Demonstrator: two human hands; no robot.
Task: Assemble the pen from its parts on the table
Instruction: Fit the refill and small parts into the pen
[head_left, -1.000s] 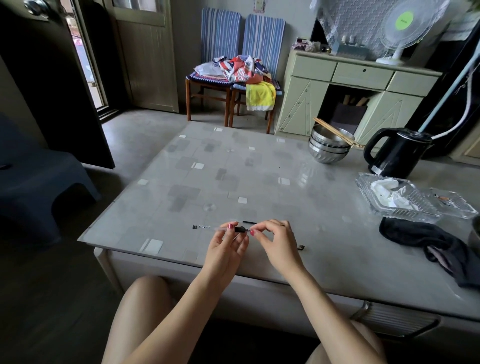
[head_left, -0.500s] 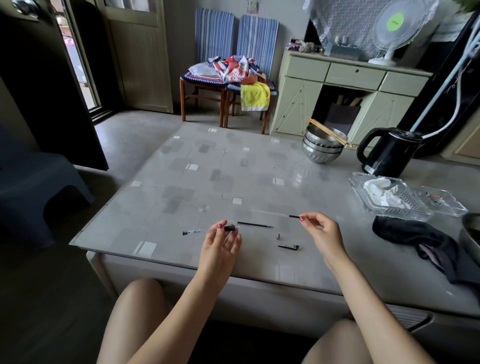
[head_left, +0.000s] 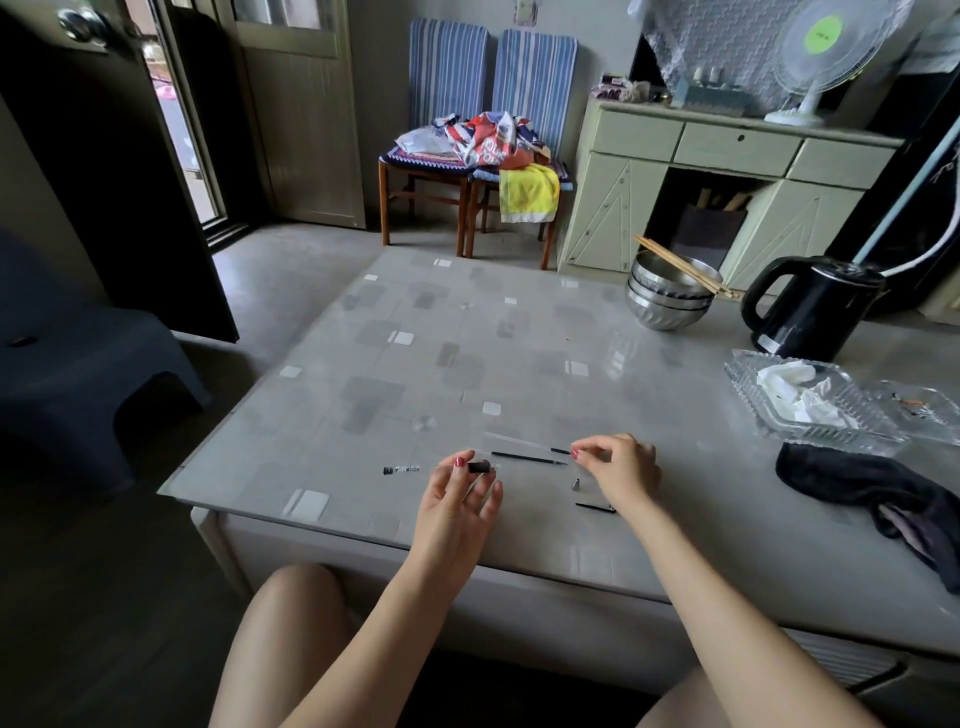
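While I sit at the table (head_left: 519, 332), the head view, the only one I have, gives me these lines.

Left hand (head_left: 457, 499): pinching the clear barrel (head_left: 436, 469) at its black grip, finger and thumb closed on it; its printed tail points away to the left, just above the table edge.

Right hand (head_left: 618, 465): fingertips pinched on the dark end of a thin clear tube (head_left: 514, 441), which lies on the table just beyond the black refill (head_left: 527, 458).

Refill: flat on the table between my two hands, touching neither.

Metal tip (head_left: 575, 485): standing loose just left of my right wrist.

Black clip (head_left: 595, 507): lying near the table edge, just below the metal tip.

Risk: I judge my right forearm could brush the metal tip or the clip off the near edge as I pull back, both being small and close to it.

Risk: the refill could roll on the slick glass if nudged.

Count: two hands, one barrel, one refill, one clear tube, one metal tip, one clip.
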